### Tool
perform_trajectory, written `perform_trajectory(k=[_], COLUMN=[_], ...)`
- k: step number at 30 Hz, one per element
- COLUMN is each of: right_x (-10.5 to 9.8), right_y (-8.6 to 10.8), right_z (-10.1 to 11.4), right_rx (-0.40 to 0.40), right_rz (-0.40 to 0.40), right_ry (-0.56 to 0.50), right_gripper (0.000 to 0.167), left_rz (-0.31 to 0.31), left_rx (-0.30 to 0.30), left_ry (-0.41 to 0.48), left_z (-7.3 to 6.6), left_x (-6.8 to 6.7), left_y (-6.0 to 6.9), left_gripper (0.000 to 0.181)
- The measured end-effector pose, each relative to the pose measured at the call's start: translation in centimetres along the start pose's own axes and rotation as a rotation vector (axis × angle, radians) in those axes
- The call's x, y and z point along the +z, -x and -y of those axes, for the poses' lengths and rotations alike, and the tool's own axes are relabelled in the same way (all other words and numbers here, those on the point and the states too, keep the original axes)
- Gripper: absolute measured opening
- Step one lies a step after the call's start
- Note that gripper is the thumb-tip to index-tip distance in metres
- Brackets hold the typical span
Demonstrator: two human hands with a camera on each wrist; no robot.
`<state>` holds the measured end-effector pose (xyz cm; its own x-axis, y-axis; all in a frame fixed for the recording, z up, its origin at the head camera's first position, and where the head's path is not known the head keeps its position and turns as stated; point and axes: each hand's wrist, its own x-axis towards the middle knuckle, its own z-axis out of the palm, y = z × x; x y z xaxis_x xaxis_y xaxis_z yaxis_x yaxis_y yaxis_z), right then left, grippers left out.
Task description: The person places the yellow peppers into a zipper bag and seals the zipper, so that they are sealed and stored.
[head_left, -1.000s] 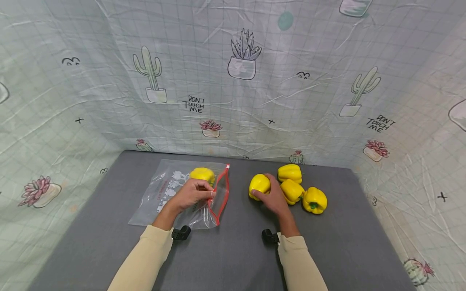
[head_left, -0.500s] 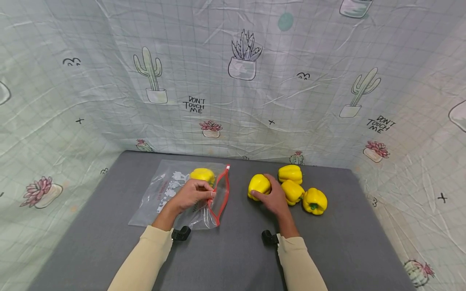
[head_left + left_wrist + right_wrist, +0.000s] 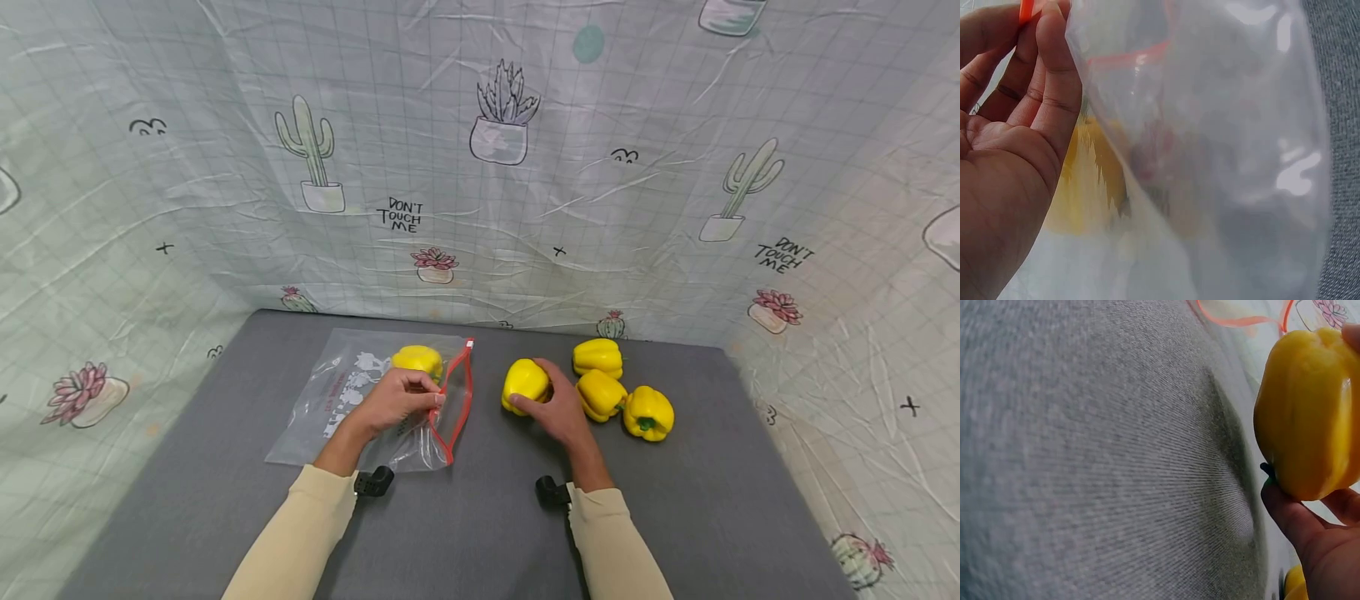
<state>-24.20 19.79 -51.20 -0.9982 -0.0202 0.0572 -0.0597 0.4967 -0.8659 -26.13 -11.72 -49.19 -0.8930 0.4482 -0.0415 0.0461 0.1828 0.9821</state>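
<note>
In the head view my left hand (image 3: 397, 402) pinches the red zip edge of a clear zip bag (image 3: 300, 437), whose mouth gapes toward the right. Inside that bag lies one yellow bell pepper (image 3: 417, 360), blurred behind the plastic in the left wrist view. My right hand (image 3: 557, 403) grips a second yellow bell pepper (image 3: 523, 385) between thumb and fingers, to the right of the bag's mouth. The right wrist view has this held pepper (image 3: 1307, 412) close up, with its green stem by the thumb.
Three more yellow peppers, one at the back (image 3: 597, 357), one in the middle (image 3: 600, 395) and one in front (image 3: 648, 413), sit right of my right hand on the grey table (image 3: 480, 533). A patterned cloth (image 3: 555, 200) hangs behind and at both sides.
My right hand has shifted slightly left with its pepper, away from the other three and closer to the bag. The left hand and the bag stay put.
</note>
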Motion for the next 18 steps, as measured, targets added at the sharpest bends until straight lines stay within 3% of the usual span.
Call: perform_trajectory(k=[18], right_x=[1.1], right_y=[0.6], right_z=[0.8], right_rx=[-0.079], right_rz=[0.049], right_ry=[-0.033], right_gripper=[0.077], left_rz=[-0.03], left_rx=[0.006], left_ry=[0.001], left_z=[-0.2], left_x=[0.3], left_y=[0.2], left_gripper=[0.021])
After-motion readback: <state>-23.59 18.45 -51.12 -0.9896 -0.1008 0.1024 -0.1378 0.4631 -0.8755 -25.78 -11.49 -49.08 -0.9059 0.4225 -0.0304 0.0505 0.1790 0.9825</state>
